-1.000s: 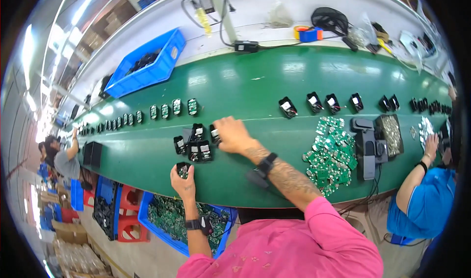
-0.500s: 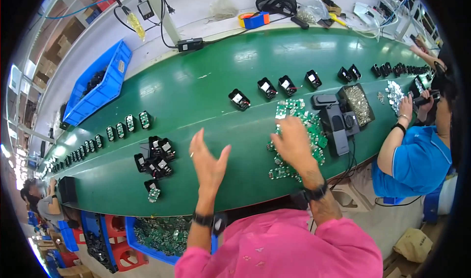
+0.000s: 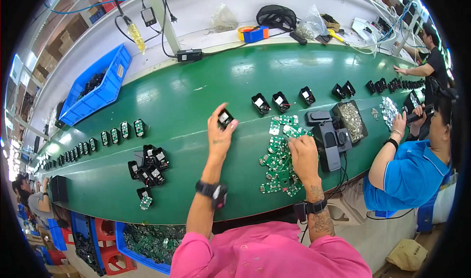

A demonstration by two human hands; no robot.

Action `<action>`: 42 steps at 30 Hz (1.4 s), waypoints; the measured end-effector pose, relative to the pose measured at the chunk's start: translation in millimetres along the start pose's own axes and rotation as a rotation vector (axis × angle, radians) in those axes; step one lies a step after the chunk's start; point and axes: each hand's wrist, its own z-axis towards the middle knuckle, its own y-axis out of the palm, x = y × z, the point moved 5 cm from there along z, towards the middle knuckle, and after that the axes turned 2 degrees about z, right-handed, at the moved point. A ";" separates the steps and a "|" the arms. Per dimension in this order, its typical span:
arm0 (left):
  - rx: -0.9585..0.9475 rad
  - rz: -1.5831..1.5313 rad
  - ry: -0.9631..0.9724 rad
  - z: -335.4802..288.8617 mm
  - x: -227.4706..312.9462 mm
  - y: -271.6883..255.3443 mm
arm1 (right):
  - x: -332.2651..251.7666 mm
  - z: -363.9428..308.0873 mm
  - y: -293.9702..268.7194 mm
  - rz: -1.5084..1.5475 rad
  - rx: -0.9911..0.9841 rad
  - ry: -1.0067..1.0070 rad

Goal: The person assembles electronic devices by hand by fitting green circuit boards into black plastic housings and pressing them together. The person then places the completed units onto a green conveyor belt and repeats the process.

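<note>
My left hand (image 3: 220, 133) is closed around a small black plastic housing (image 3: 225, 118) with a white part inside, its thumb and fingers on either side. My right hand (image 3: 304, 156) has its fingers pinched together at the pile of green circuit boards (image 3: 277, 165), on a green circuit board (image 3: 293, 131) partly hidden by the fingertips. Beyond the pile stand black housings in a row, among them one (image 3: 260, 103) with a white part in it and another (image 3: 280, 101) with a red wire.
Left of me lies a cluster of black housings (image 3: 149, 165); farther left runs a row of housings with boards (image 3: 139, 128). A black device (image 3: 329, 143) and a tray of small metal parts (image 3: 352, 121) stand right. A co-worker in blue (image 3: 407, 165) sits there. A blue crate (image 3: 98, 89) is far left.
My left hand has moved up and right and taken hold of the nearest housing of the row. My right hand has come down and nearer, its fingers now closed at the boards.
</note>
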 end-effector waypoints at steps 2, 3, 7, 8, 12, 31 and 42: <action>-0.246 -0.498 -0.350 -29.3 -0.3 -5.5 | -1.6 5.0 -14.8 0.187 0.178 0.007; -0.259 -0.476 -0.337 -47.1 7.1 -11.8 | -2.1 6.1 -16.0 0.296 0.183 0.059; -0.305 -0.510 -0.426 -117.4 10.9 -22.6 | -11.5 -8.4 -2.0 0.925 0.038 0.431; -0.287 -0.512 -0.438 -125.7 7.9 -24.2 | -17.7 -12.4 0.2 0.923 0.015 0.432; -0.279 -0.176 -0.303 -147.6 28.9 -24.6 | -43.0 -39.6 11.1 1.205 -0.151 0.502; -0.330 0.136 -0.126 -169.9 62.4 -48.9 | -105.0 -63.6 16.4 1.034 -0.250 0.225; -0.465 0.106 -0.131 -180.3 48.4 -46.7 | -103.8 -57.2 24.5 0.896 -0.394 0.100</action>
